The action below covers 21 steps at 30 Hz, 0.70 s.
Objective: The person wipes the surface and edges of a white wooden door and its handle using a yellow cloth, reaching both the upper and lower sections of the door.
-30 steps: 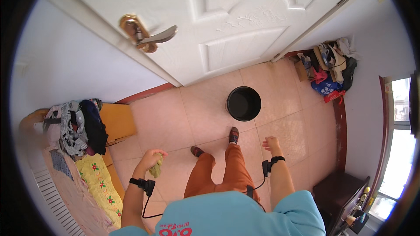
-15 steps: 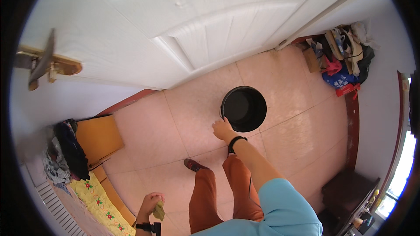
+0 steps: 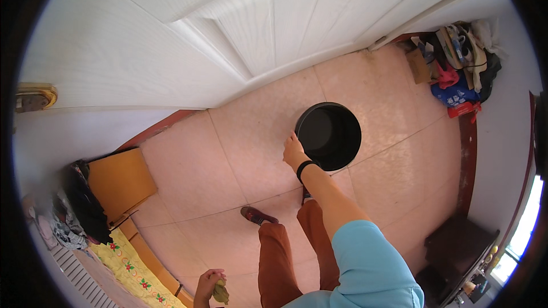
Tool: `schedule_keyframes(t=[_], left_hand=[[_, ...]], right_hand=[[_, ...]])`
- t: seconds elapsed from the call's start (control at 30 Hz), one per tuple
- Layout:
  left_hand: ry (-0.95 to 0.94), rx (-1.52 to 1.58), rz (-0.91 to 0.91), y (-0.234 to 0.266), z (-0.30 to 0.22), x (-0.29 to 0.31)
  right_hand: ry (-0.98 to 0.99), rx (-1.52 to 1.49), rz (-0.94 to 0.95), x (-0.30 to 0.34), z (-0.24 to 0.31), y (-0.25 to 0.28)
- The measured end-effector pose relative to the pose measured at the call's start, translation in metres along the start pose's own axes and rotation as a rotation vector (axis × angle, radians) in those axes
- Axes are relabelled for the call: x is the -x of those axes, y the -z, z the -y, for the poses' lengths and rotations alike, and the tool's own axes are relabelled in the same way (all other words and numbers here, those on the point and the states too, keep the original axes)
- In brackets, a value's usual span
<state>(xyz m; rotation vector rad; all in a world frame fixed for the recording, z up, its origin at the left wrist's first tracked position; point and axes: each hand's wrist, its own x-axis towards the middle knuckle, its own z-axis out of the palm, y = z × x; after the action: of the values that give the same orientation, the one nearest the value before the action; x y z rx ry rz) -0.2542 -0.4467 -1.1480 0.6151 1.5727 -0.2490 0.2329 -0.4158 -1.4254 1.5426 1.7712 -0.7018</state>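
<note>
A black bucket [image 3: 329,138] is in front of me, its open top facing up and its dark inside bare. My right hand [image 3: 294,150], with a black band at the wrist, is closed at the bucket's left rim, where its thin handle sits. The fingers partly hide what they grip. Low in the view, my left hand [image 3: 209,285] pinches a limp, crumpled yellow-green cloth [image 3: 220,292], well apart from the bucket.
Ahead stands a white panelled door [image 3: 268,28]. Piled bags and boxes [image 3: 456,77] fill the far right corner. At left are an orange-brown cabinet [image 3: 123,179] and a yellow flowered cover [image 3: 130,268]. A dark stool-like piece [image 3: 459,245] stands at right. Pink tiles [image 3: 200,177] make the floor.
My right hand has closed at the bucket's rim, and the bucket looks larger and slightly further right. The view has shifted, taking the door lever out of sight. My left hand keeps the cloth.
</note>
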Motion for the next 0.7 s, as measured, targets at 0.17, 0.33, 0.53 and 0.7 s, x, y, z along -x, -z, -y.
schedule_keyframes(t=[0.17,0.33,0.53,0.7], left_hand=[[-0.029,-0.051,0.035,-0.011,-0.027,0.006],[-0.111,-0.064,0.120,-0.014,-0.052,0.013],[-0.224,-0.197,0.133,-0.025,-0.072,0.033],[-0.325,-0.285,0.103,-0.043,-0.104,0.064]], right_hand=[[-0.087,-0.004,-0.366,0.051,0.001,-0.033],[-0.443,-0.449,-0.331,0.105,-0.023,-0.042],[-0.552,-0.988,-0.119,0.161,-0.057,-0.033],[-0.475,-1.171,-0.111,0.148,-0.018,0.058]])
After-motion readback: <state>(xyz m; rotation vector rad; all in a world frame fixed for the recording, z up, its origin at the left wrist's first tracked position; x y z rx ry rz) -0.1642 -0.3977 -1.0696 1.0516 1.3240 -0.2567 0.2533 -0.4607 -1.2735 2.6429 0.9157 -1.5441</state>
